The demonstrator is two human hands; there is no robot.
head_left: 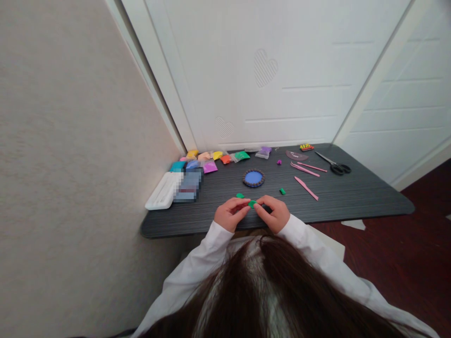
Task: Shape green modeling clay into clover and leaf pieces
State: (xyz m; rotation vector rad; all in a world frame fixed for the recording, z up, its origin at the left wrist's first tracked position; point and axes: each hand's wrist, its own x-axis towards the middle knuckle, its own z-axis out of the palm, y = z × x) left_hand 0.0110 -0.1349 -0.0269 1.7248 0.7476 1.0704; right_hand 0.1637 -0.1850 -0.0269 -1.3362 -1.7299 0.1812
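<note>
Between the fingertips of both hands is a small piece of green modelling clay (252,203), held just above the table's near edge. My left hand (230,213) pinches it from the left, and my right hand (273,214) pinches it from the right. Just beyond my left fingers lies a flat green clay piece (240,195). A short green clay lump (282,191) rests to the right, past my right hand. Farther back sits a blue clay disc (254,178) edged with a ring of brown beads of clay.
On the dark table (218,206), several clay packets (210,166) line the back left, near a white tray (164,190). At right lie a pink knife-like tool (306,188), pink tweezers (305,169) and black scissors (337,166). A wall (134,141) borders the left.
</note>
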